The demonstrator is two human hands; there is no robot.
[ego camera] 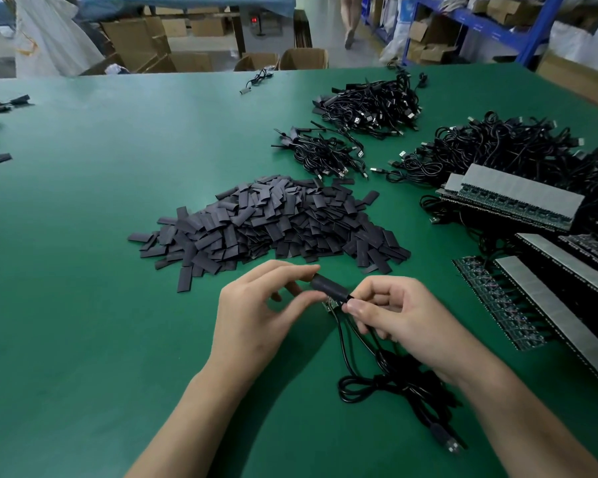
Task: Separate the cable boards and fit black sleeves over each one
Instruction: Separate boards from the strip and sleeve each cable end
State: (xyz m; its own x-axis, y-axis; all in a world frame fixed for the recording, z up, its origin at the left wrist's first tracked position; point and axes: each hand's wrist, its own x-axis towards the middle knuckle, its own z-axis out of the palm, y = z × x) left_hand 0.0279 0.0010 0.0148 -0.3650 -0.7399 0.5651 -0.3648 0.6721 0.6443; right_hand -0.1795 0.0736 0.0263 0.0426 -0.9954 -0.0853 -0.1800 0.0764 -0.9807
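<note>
The green work table (101, 236) carries all stock. At its right edge lie the unseparated board panels (518, 198), stacked in rows with cables attached; behind them sits a tangled cable heap (497, 146). The sleeve pile (266, 222) occupies the table centre, with 2 smaller piles of sleeved cables (370, 105) beyond it. The work in hand is held just above the table, near the front edge and just in front of the sleeve pile. The left hand (256, 312) pinches the far end of 1 black sleeve (328, 286) between thumb and forefinger. The right hand (401, 315) pinches the near end of it with thumb and forefinger tips; whether the remaining curled fingers also trap the cable (377, 374) cannot be determined. A small circuit board (329, 306) shows just below the sleeve, apparently not yet fully covered. The cable trails down to a loose coil on the table and ends in a USB plug (451, 443). Handling, as judged: the sleeve is light, thin and soft, and collapses flat if squeezed across its faces, so hold it by the edges to keep the mouth open. The board is small, rigid and probably fragile at its solder joints; grip the board edges or the cable close to the board, and do not pull on the cable.
</note>
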